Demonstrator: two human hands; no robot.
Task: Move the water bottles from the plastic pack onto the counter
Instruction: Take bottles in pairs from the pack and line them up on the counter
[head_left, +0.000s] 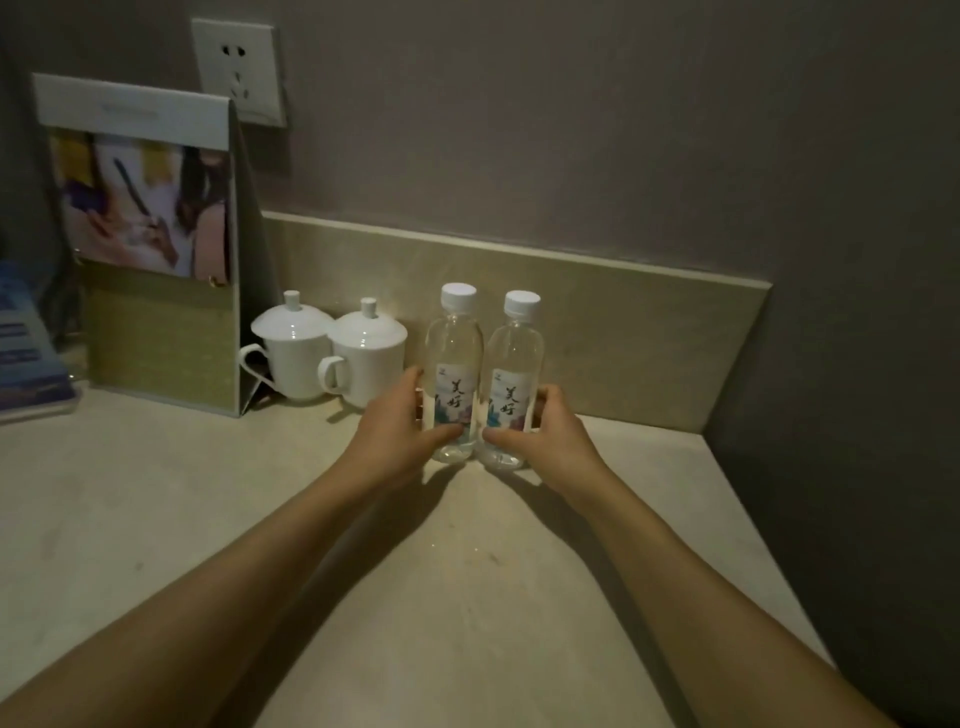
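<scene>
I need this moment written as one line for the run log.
left hand grips left bottle | right hand grips right bottle | both upright on counter, beside two lidded cups

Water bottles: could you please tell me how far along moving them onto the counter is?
Done: both the left water bottle and the right water bottle stand upright on the counter beside two lidded cups. In hand: the left hand and right hand each grip one. Left: letting go; no plastic pack is in view.
</scene>
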